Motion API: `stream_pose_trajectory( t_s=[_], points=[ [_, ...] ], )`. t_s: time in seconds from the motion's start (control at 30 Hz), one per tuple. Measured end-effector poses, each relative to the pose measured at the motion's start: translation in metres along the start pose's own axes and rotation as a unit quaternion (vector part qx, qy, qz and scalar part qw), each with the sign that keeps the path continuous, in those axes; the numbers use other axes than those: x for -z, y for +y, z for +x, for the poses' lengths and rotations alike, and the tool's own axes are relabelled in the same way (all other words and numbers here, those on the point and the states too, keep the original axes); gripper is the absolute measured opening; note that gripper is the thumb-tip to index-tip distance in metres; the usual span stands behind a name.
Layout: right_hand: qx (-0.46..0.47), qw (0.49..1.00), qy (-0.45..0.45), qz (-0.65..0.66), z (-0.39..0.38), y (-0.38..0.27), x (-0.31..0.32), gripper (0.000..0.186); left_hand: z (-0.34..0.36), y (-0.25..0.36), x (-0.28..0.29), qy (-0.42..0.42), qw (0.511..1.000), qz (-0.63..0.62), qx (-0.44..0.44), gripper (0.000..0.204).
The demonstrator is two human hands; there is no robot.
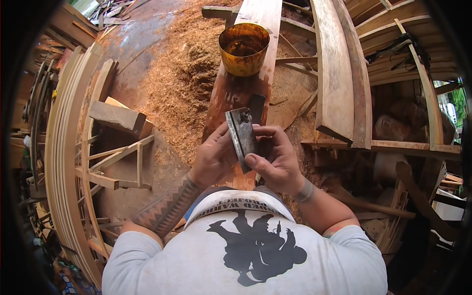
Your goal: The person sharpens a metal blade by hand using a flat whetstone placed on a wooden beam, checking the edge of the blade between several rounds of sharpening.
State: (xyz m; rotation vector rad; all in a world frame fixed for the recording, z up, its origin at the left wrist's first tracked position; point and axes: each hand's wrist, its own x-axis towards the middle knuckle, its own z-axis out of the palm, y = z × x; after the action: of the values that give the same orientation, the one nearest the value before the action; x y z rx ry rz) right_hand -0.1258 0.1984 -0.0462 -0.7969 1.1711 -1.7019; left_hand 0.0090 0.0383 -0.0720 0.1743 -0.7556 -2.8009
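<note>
Between my hands is a dark, worn rectangular metal piece (245,137) with a brighter strip along its left side, tilted upright. Its exact kind I cannot make out. My left hand (214,156) grips it along the left side, with its fingertips partly hidden behind. On the other side my right hand (276,160) pinches it, thumb on the face and index finger along the back. Just beyond lies a dark flat block (256,105) on a wet, stained wooden plank (220,105). Farther along that plank stands a yellow, brown-stained tub (243,64), its bottom holding dark contents.
Sawdust and shavings (189,73) cover the floor left of the plank. Long boards (64,162) and a wooden frame (115,160) with a thick beam end (117,117) stand at left. At right, thick curved planks (337,78) rest on a wooden rail (383,146).
</note>
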Motion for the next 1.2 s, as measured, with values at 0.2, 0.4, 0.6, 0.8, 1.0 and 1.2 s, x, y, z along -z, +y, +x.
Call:
stream_pose_trajectory(
  t_s=[0.2,0.4,0.6,0.8,1.0,1.2],
  points=[
    [-0.035,0.998,0.003,0.05,-0.006,0.007,-0.002,0.057,-0.004,0.001,0.018,0.023,0.999,0.038,0.023,0.053],
    [-0.119,0.983,-0.008,0.136,-0.003,0.012,0.012,0.043,0.004,-0.001,0.033,-0.002,1.0,0.008,0.021,0.033],
    [-0.222,0.939,0.025,0.262,-0.017,0.042,0.03,0.035,-0.002,-0.022,0.072,0.043,0.991,0.113,0.059,0.041],
    [-0.263,0.897,0.024,0.355,-0.029,0.067,0.049,0.032,0.003,-0.029,0.101,0.041,0.989,0.086,0.112,0.05],
    [-0.282,0.864,0.012,0.416,-0.03,0.068,0.042,0.031,0.005,-0.031,0.102,0.031,0.989,0.117,0.087,0.057],
    [-0.258,0.893,0.043,0.366,-0.024,0.042,0.025,0.033,0.009,-0.006,0.069,0.001,0.984,0.163,0.076,0.059]
  ],
)
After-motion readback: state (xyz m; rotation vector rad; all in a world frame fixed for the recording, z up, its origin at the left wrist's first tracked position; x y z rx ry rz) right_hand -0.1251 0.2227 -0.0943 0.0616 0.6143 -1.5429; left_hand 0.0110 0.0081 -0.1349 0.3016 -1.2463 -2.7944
